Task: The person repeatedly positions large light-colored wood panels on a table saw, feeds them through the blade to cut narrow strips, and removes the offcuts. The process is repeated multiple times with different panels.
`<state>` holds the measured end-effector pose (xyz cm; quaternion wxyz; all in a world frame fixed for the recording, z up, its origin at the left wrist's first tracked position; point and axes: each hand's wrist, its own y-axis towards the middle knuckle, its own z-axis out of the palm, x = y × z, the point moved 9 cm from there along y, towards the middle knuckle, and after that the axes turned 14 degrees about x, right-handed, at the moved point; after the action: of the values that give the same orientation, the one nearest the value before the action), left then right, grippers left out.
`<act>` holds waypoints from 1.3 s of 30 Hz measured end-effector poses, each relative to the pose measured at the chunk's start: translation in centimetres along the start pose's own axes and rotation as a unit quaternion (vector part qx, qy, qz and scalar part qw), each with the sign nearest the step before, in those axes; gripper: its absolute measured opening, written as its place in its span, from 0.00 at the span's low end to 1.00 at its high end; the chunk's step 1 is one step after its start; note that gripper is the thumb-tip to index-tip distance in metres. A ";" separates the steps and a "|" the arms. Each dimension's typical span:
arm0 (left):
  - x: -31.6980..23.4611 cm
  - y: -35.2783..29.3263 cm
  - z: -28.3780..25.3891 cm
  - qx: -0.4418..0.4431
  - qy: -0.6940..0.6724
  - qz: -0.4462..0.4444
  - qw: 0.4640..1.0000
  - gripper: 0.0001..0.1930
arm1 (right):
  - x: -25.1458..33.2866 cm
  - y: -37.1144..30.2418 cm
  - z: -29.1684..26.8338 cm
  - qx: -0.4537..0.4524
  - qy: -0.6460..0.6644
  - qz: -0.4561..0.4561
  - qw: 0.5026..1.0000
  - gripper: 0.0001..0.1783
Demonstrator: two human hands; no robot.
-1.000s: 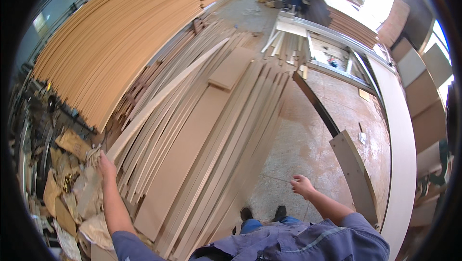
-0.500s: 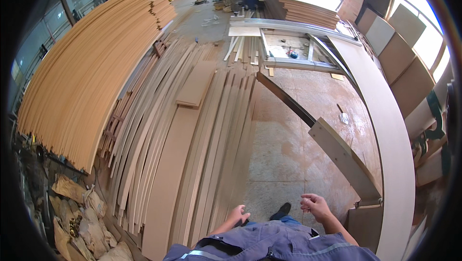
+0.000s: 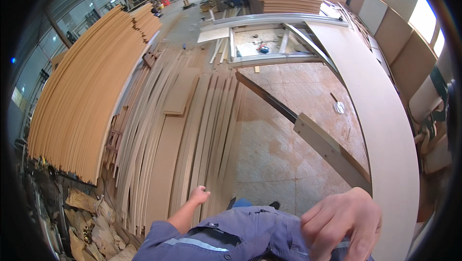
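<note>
My left hand (image 3: pixel 198 196) hangs over the long wood strips (image 3: pixel 211 136) at my left, its fingers loosely bent. It appears free of any object and I see no contact with the strips. Large and close in view, my right hand (image 3: pixel 344 222) is raised in front of my jacket at the right. Its fingers droop loosely bent and spread, with nothing visible in them; the palm is hidden. Behind that hand lies a slanting wooden beam (image 3: pixel 329 148), joined to a dark bar (image 3: pixel 267 97). A short board stack (image 3: pixel 182 92) rests on a wide board among the strips.
A tall stack of orange-brown sheets (image 3: pixel 82 97) stands left. Crumpled brown wrapping (image 3: pixel 98 222) lies at lower left. A long pale panel (image 3: pixel 380 126) curves along the right. Ahead are a metal-edged frame (image 3: pixel 269 59) and stacked sheets (image 3: pixel 286 1). Panels (image 3: pixel 409 58) lean at right.
My right hand has risen much closer to the camera, its fingers now drooping. The left hand has moved left and forward over the strips. The whole view has shifted and tilted.
</note>
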<state>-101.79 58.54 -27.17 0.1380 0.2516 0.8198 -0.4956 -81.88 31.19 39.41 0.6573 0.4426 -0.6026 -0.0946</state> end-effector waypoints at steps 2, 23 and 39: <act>-3.4 0.6 4.0 0.052 -0.020 0.016 0.998 0.33 | 1.2 -0.3 -1.3 0.017 0.029 -0.007 0.999 0.12; -59.5 19.8 7.3 0.258 0.161 0.317 0.898 0.27 | 12.5 -15.1 -22.4 -0.167 -0.161 -0.007 0.973 0.17; -94.8 24.1 23.1 0.391 -0.225 0.131 0.883 0.29 | -1.1 -67.4 -4.9 -0.981 0.076 -0.005 0.178 0.21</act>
<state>-9.91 21.27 -10.86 0.2732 0.2721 0.4660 -0.7963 -50.27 -5.57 -7.64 0.5965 -0.5560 0.0372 -0.5776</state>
